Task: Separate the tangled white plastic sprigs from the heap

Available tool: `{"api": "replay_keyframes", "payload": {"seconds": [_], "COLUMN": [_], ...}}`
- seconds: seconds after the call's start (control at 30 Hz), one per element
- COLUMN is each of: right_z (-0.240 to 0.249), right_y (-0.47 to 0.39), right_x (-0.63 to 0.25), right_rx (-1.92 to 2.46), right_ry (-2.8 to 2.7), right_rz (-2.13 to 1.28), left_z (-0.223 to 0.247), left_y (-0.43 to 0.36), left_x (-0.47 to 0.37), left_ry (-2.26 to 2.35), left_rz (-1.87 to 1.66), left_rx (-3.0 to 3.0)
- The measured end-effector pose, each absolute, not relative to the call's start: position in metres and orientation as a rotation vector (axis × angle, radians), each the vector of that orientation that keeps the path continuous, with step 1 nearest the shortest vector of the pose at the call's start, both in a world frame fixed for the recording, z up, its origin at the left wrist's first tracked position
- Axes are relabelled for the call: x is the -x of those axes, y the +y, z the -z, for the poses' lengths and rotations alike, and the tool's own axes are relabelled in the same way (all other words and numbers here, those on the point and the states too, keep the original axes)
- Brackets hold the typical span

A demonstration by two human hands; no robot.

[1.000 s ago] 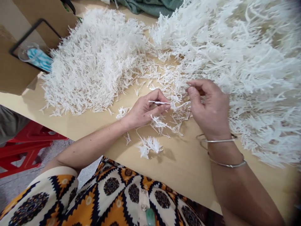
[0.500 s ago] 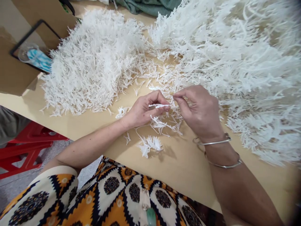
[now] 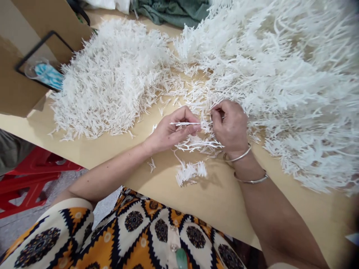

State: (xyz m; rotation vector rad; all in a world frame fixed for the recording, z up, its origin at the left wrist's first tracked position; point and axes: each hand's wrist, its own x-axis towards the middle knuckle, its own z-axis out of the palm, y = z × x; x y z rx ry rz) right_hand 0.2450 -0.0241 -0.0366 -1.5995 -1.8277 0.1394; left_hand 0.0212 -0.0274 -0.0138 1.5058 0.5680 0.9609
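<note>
Between the thumb and fingers of my left hand [image 3: 175, 130] is a thin white plastic sprig [image 3: 182, 123], its stem lying level across the palm side. My right hand [image 3: 232, 127] is just right of the sprig's frayed end, its fingers curled in and pinched; what they grip is hidden. Below both hands lies a branched white strand [image 3: 199, 145]. A small feathery white cluster [image 3: 192, 173] rests nearer to me on the table [image 3: 162, 175]. Small loose white pieces [image 3: 193, 95] are scattered beyond my fingers.
A dense heap of short white plastic sprigs [image 3: 112, 82] stands at the left. On the right spreads a larger heap of long branched ones [image 3: 283, 86]. A cardboard box [image 3: 17, 86] with a black-framed holder is far left, a green cloth [image 3: 171, 11] at the back, red stools [image 3: 33, 175] below.
My right hand has shifted slightly, its fingers curling in more. The sprig in my left hand lies straighter. The branched strand below shows more fully, and the feathery cluster has moved right.
</note>
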Motion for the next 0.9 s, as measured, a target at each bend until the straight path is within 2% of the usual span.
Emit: {"api": "replay_keyframes", "payload": {"seconds": [0.23, 0.33, 0.47, 0.53, 0.63, 0.8, 0.9], "right_z": [-0.012, -0.034, -0.036, -0.03, -0.022, -0.004, 0.004], "right_y": [-0.046, -0.055, -0.056, -0.055, -0.054, -0.044, -0.038], "right_x": [-0.245, -0.243, -0.238, -0.235, -0.232, -0.239, -0.247], "right_rx": [1.508, 1.448, 1.336, 1.353, 1.432, 1.558, 1.625], "right_ry": [-1.802, -1.713, -1.648, -1.613, -1.655, -1.863, -1.822], "right_rz": [-0.284, -0.457, -0.835, -0.887, -0.694, -0.15, -0.105], "left_z": [0.014, 0.012, 0.009, 0.009, 0.011, 0.011, 0.007], "left_y": [-0.018, -0.017, -0.018, -0.017, -0.018, -0.027, -0.029], "left_x": [-0.02, -0.019, -0.018, -0.018, -0.019, -0.021, -0.021], "left_ry": [0.559, 0.537, 0.49, 0.5, 0.528, 0.446, 0.472], "left_rz": [-1.049, -1.054, -1.05, -1.052, -1.013, -0.965, -0.958], "left_rx": [-1.294, -1.274, -1.281, -1.292, -1.319, -1.412, -1.43]}}
